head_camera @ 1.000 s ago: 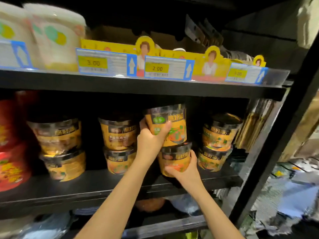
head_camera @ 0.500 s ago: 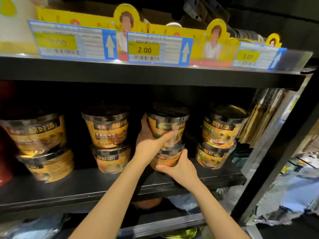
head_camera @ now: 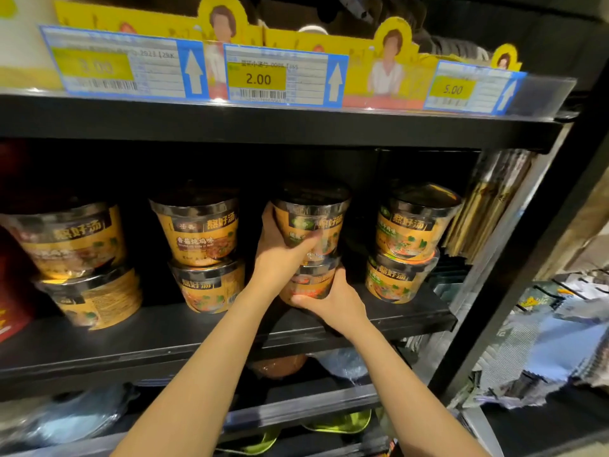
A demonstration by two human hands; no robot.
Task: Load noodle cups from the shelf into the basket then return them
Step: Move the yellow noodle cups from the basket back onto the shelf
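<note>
Two hands grip stacked noodle cups: left hand (head_camera: 278,255) wraps the upper cup (head_camera: 311,219), right hand (head_camera: 333,303) cradles the lower cup (head_camera: 313,282).

Headroom above the stacks is capped by the upper shelf (head_camera: 263,127); a dark gap is left between its underside and the top lids. The held stack (head_camera: 311,245) is flanked by the left stack (head_camera: 202,252) and right stack (head_camera: 412,245), with a narrow lane on each side (left lane taken up by the left hand (head_camera: 280,255)). The front lip of the middle shelf (head_camera: 164,338) is unobstructed. The far right is blocked by the upright post (head_camera: 514,258).
</note>
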